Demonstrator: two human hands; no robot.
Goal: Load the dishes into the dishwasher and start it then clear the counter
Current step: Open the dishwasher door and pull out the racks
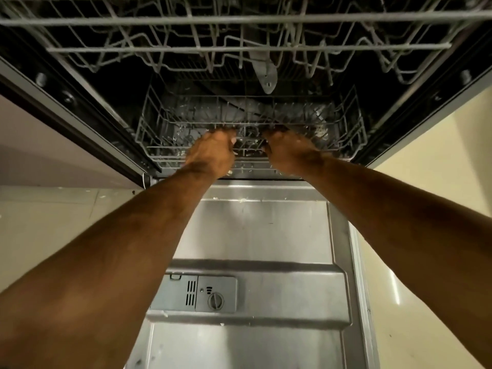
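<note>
Dishwasher open, fills the view; door folded down flat toward the person, steel inner face up. Upper rack pulled partway out overhead, wire tines bare as far as visible. Lower rack sits inside the tub at the door's hinge edge; contents too dark and blurred to tell, only glints among the wires. Detergent dispenser w/ round cap near the door's middle, left of centre. Left hand and right hand both at the lower rack's front rim, fingers curled over the wire, gripping it.
</note>
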